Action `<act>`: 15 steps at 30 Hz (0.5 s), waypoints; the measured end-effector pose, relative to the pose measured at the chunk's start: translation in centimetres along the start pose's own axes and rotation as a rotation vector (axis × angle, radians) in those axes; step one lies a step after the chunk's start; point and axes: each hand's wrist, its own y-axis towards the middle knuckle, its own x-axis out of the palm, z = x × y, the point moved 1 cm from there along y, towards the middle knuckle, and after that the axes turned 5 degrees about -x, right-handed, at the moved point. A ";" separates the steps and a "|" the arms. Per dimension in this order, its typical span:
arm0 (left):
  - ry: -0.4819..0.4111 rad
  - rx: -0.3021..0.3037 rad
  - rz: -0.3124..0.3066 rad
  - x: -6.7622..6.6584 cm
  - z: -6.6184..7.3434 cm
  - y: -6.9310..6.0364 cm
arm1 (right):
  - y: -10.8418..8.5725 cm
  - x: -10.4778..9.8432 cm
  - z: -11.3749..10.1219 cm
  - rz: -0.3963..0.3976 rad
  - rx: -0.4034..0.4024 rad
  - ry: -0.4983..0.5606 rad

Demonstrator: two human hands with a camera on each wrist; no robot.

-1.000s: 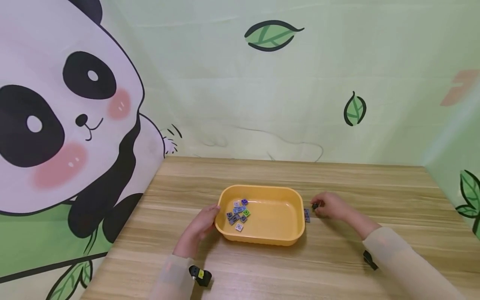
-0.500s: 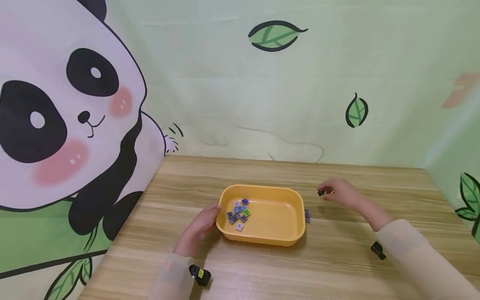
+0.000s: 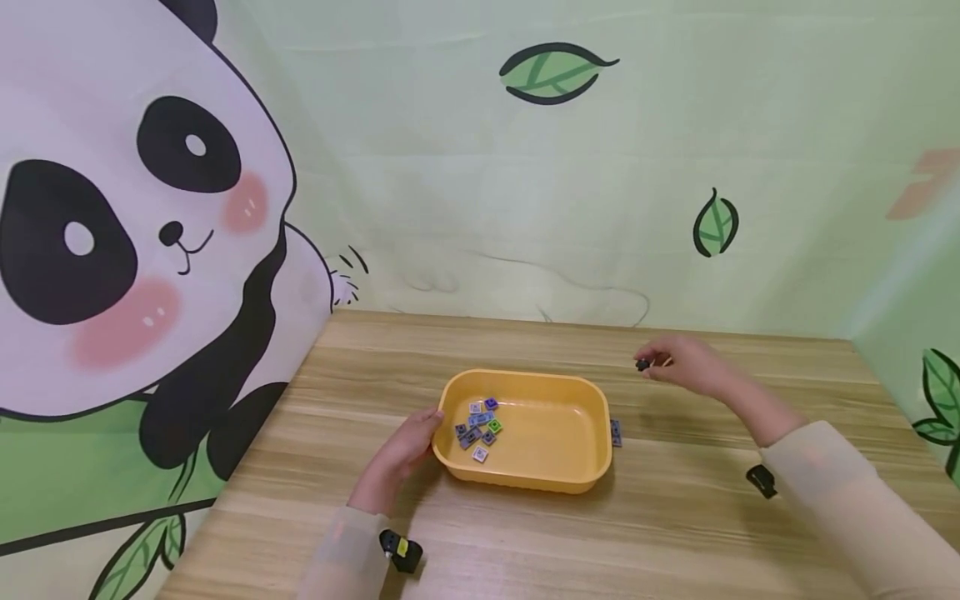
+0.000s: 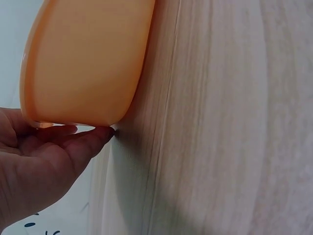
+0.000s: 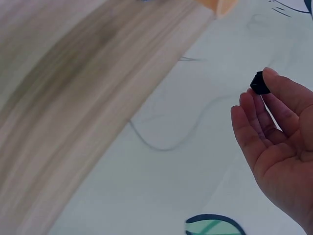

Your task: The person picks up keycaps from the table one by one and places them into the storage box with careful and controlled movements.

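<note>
A yellow plastic bin (image 3: pixel 555 479) sits on the wooden table. My left hand (image 3: pixel 406 443) grips its left end, thumb at the rim and fingers against the outer wall in the left wrist view. Inside, toward the left, lie several small building-block pieces (image 3: pixel 471 436) in grey, blue, white and green. My right hand (image 3: pixel 686 364) is raised behind and to the right of the bin, pinching a small black block (image 5: pixel 259 83) between thumb and fingertips. A bluish-grey studded plate (image 3: pixel 616 432) lies against the bin's right outer side, partly hidden by it.
The wooden table (image 3: pixel 525 550) ends at a pale green backdrop (image 3: pixel 420 167) with leaf and panda drawings. Black wrist devices (image 3: pixel 401 551) are worn at both sleeves.
My right hand has moved away from the plate beside the bin, up and slightly right, carrying the black block. My left hand stays on the bin.
</note>
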 end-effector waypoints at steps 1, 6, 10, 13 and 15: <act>0.001 -0.002 0.001 0.0 0.0 0.0 | 0.1 -0.2 -0.3 0.000 -0.003 0.001; -0.006 -0.014 0.013 0.1 0.1 0.0 | 0.8 -0.8 -1.9 -0.005 -0.011 -0.007; -0.016 -0.016 0.017 0.1 0.1 -0.1 | 1.5 -1.0 -3.4 -0.004 -0.034 0.004; -0.019 -0.012 0.016 0.1 0.1 -0.1 | 2.1 -1.0 -4.4 -0.005 -0.056 0.016; -0.018 -0.012 0.019 0.1 0.2 -0.1 | 2.5 -0.9 -5.0 -0.012 -0.069 0.019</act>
